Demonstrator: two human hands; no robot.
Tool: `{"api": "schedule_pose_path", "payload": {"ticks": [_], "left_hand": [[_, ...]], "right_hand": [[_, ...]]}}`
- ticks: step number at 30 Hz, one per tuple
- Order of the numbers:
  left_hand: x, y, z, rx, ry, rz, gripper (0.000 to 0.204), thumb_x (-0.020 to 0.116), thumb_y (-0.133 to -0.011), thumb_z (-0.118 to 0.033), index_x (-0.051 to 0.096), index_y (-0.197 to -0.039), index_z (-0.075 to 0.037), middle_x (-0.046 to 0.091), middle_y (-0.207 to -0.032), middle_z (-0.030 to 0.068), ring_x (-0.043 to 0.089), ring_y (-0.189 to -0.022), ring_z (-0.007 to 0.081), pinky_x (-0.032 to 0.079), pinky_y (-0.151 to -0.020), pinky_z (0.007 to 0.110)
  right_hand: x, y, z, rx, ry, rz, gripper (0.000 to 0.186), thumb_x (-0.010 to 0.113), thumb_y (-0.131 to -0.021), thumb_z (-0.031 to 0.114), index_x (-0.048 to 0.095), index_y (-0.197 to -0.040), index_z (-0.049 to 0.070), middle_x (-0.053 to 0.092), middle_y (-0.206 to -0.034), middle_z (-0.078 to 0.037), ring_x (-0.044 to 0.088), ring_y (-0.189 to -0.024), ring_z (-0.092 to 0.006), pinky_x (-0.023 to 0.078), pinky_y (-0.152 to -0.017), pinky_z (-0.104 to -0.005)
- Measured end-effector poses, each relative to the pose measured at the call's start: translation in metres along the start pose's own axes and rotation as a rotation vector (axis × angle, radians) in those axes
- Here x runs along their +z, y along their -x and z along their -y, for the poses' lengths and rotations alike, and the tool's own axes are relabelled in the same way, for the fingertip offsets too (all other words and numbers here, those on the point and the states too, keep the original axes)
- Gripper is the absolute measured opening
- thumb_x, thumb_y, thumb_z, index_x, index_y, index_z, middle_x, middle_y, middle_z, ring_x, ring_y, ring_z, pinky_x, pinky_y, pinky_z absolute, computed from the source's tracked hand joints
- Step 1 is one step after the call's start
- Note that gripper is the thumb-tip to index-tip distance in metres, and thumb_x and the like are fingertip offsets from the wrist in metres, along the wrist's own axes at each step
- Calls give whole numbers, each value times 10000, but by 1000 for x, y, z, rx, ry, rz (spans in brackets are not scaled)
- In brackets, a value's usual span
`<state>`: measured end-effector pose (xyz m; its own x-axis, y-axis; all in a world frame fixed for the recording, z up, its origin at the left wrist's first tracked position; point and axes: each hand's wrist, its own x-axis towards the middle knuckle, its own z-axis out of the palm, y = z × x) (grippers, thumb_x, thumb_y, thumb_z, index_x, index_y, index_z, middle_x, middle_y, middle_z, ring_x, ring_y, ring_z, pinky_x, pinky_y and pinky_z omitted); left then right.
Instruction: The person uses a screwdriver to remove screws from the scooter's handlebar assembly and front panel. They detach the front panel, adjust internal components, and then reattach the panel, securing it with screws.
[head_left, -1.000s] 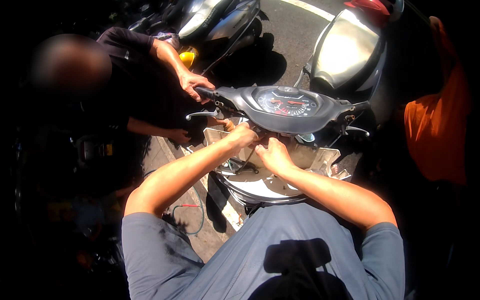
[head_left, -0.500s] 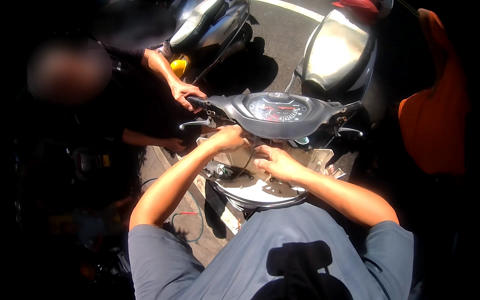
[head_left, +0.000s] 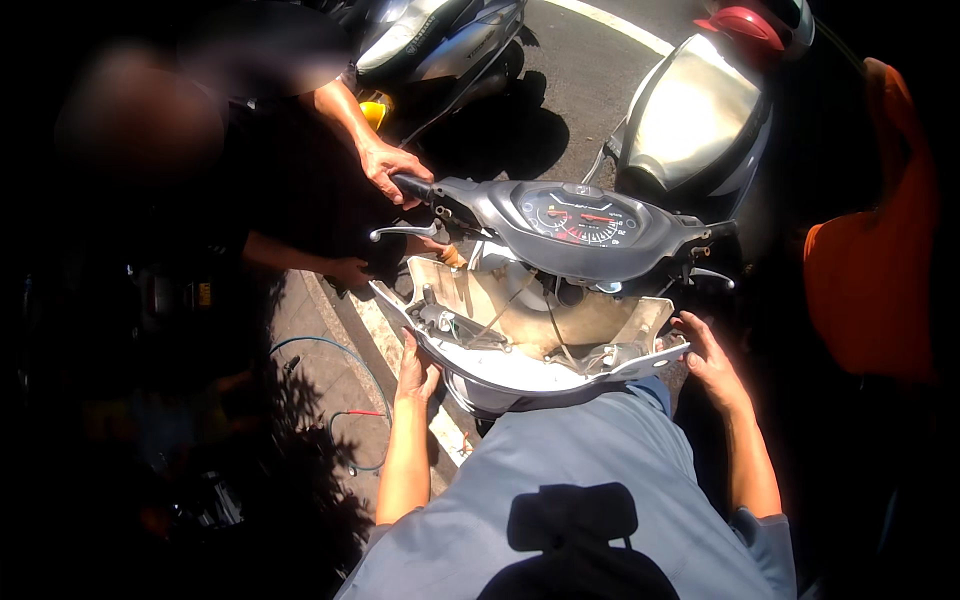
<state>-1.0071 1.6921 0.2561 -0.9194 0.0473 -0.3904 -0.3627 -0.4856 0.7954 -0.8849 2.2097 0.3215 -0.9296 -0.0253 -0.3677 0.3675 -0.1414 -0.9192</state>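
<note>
White panel (head_left: 480,366) sitting on near side of handlebar (head_left: 580,257); left hand (head_left: 415,374) holding its left edge, right hand (head_left: 708,358) its right end, both grips partly curled; co-worker's hand (head_left: 392,168) clasping handlebar's left end.

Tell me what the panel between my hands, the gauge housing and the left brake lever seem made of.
Panel: probably moulded plastic, white and beige, given its thin, shaped edges.
Gauge housing: likely dark grey plastic, satin, from the soft sheen on its curves.
Brake lever: apparently metal, smooth and silvery, by its bright glint.
</note>
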Motion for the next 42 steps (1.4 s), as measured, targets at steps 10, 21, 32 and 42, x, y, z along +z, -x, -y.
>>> {"api": "schedule_pose_path", "payload": {"ticks": [10,21,32,42], "left_hand": [[104,20,-17,5,-125,25,961,695,-784,-740,438,-1446,-93,531,-1363,93,505,-1262,240,467,-985,487],[112,23,-30,129,-157,143,592,635,-953,-519,480,-1268,-43,649,-1142,164,681,-1041,307,586,-941,508],[145,45,-15,124,-222,164,622,692,-954,-419,419,-1409,-95,558,-1290,73,563,-1209,207,484,-1038,413],[125,27,18,114,-83,63,644,614,-978,-488,482,-1390,-12,594,-1296,137,574,-1238,319,469,-1088,534]], "right_hand": [[49,-3,-52,-132,-534,-274,728,472,-1016,592,377,-1530,85,499,-1467,-63,510,-1283,-196,424,-1056,-352],[75,6,-68,-96,-535,-312,754,456,-981,676,457,-1426,67,570,-1360,-147,577,-1192,-284,485,-976,-475],[36,-53,-114,-227,-702,-369,755,560,-973,609,433,-1443,32,500,-1454,-117,433,-1377,-238,254,-1193,-403],[20,-63,-66,-189,-520,-331,720,582,-988,560,403,-1442,31,548,-1330,-126,560,-1198,-236,443,-1045,-393]]}}
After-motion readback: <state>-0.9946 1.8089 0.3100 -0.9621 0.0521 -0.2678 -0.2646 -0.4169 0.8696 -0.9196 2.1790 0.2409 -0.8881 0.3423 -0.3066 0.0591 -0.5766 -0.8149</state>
